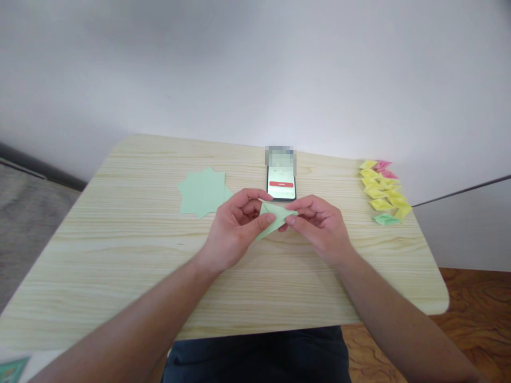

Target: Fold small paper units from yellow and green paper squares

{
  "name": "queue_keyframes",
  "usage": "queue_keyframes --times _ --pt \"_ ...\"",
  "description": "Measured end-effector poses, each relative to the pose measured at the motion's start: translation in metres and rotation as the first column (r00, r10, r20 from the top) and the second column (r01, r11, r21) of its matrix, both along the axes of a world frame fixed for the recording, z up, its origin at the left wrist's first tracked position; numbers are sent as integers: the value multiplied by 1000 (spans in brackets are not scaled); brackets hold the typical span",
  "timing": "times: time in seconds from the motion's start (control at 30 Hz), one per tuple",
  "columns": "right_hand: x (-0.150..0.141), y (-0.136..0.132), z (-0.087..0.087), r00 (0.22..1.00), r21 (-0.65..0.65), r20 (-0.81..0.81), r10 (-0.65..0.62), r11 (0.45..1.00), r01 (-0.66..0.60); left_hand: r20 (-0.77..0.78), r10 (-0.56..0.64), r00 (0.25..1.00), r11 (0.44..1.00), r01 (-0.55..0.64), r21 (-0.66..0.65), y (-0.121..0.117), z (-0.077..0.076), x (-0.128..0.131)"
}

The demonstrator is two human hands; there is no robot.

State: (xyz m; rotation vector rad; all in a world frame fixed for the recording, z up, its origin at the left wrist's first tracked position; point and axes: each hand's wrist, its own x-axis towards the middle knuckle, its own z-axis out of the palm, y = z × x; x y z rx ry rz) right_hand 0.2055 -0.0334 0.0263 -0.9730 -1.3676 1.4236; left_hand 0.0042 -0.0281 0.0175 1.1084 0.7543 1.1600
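A partly folded piece of light green paper (pixel 268 213) is held between my two hands above the middle of the table. My left hand (pixel 238 226) pinches its left side, thumb on top of the paper. On the other side, my right hand (pixel 319 223) grips the narrow right corner between thumb and fingers. A crease line shows near the paper's upper left corner. The fingertips under the paper are partly hidden. Left of my hands lies a stack of light green paper sheets (pixel 203 191), fanned at different angles.
A phone (pixel 281 184) with a lit screen lies just beyond my hands, near the wall (pixel 247 80). Along the right edge of the wooden table (pixel 131 266) sit several folded paper pieces (pixel 381 191) in yellow, pink and green. My legs (pixel 255 356) are below the front edge.
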Motion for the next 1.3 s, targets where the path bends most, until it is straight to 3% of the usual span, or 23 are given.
queue_keyframes --times 0.3,0.6,1.3 --pt "5 3 1 998 -90 -29 50 995 -53 -87 -6 996 1000 6 -2 0 7 -2" --pt "7 6 0 996 -119 -23 86 989 -88 -145 -7 989 1000 9 12 0 4 -5" --pt "5 8 -2 997 -154 42 67 986 -59 -269 33 962 993 -2 114 -2 -1 -6"
